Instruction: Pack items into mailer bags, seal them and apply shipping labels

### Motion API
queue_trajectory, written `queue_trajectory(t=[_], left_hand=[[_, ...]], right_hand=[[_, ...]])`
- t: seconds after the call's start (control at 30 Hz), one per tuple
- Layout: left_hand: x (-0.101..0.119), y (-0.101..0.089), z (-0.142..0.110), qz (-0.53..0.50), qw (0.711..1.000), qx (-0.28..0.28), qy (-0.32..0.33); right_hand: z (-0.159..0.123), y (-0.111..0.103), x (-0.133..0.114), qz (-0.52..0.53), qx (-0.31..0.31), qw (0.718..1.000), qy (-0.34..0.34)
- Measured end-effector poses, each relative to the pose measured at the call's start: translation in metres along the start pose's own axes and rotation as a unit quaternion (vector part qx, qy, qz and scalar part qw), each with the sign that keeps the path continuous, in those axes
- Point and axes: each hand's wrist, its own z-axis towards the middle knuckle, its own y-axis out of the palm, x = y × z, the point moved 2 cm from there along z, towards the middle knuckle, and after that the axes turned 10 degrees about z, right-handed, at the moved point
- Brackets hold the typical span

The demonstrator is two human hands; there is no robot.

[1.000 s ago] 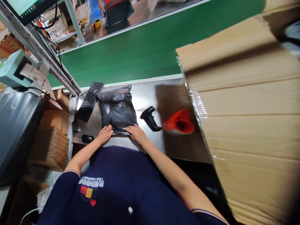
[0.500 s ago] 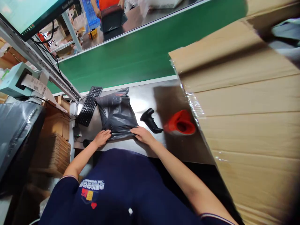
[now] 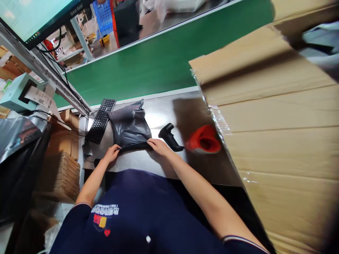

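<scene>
A dark grey plastic mailing bag (image 3: 129,125) lies on the metal table (image 3: 159,106). Its near edge is folded into a narrow black strip. My left hand (image 3: 112,153) pinches the left end of that strip, and my right hand (image 3: 158,146) grips the right end. Just right of my right hand lies a black barcode scanner (image 3: 171,137). A black keyboard (image 3: 101,120) touches the bag's left side or sits right beside it. Close by my left wrist is a black mouse (image 3: 96,162), partly hidden.
An orange-red tape roll or holder (image 3: 205,139), blurred, stands right of the scanner. Large cardboard (image 3: 280,141) fills the right side. A label printer (image 3: 19,93) with a paper label is at left, above stacked cardboard (image 3: 59,176). Behind runs a green belt (image 3: 159,67); a monitor (image 3: 39,17) hangs upper left.
The bag's near edge has been folded over and is now a narrow dark strip. Both hands moved slightly away from my body, the left also leftward. Across the belt, a co-worker's dark bag has shifted.
</scene>
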Motion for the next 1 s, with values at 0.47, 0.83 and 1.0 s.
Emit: queue_trajectory(t=[0.47,0.83,1.0], left_hand=[[-0.01,0.02,0.009,-0.129,0.923,0.276,-0.236],[-0.012,-0.001,0.024,-0.063,0.854,0.392,-0.337],[0.012,0.021,0.003,-0.051,0.864,0.395,-0.308]], right_hand=[[0.027,0.019,0.003,0.121,0.06,0.982,0.134],[0.023,0.026,0.002,0.161,0.09,0.965,0.186],[0.02,0.023,0.008,0.182,0.108,0.955,0.209]])
